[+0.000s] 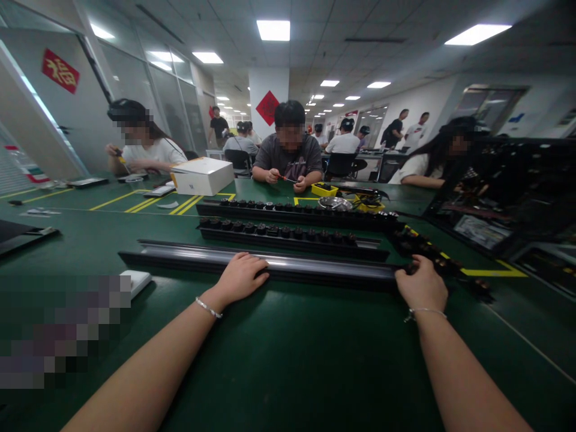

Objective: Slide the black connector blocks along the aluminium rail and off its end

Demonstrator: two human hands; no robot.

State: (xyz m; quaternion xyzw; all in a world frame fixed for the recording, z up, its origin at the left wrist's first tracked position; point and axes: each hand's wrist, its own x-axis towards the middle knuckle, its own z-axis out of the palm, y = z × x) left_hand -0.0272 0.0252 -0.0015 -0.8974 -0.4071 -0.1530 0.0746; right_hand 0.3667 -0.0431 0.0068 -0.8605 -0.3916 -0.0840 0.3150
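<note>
On the head view, I have the long black rail (315, 266) lying on the green desk (306, 354), six o'clock from centre. At seven, my left hand (240, 277) rests its fingers across the rail, thumb slightly apart; whether they grip, I can't tell. At four, my right hand (423, 287) bends its fingers narrowly at the rail's end; what they pinch I can't tell. A white box (204, 177) sits at ten.

Black channel rail (324, 265): right end hidden by the right hand (425, 285); small black part (410, 268) there mostly covered. Pixelated object (67, 330), left: unidentifiable, cut by the edge. Dark equipment (526, 180), right: cut off, details indistinct.
</note>
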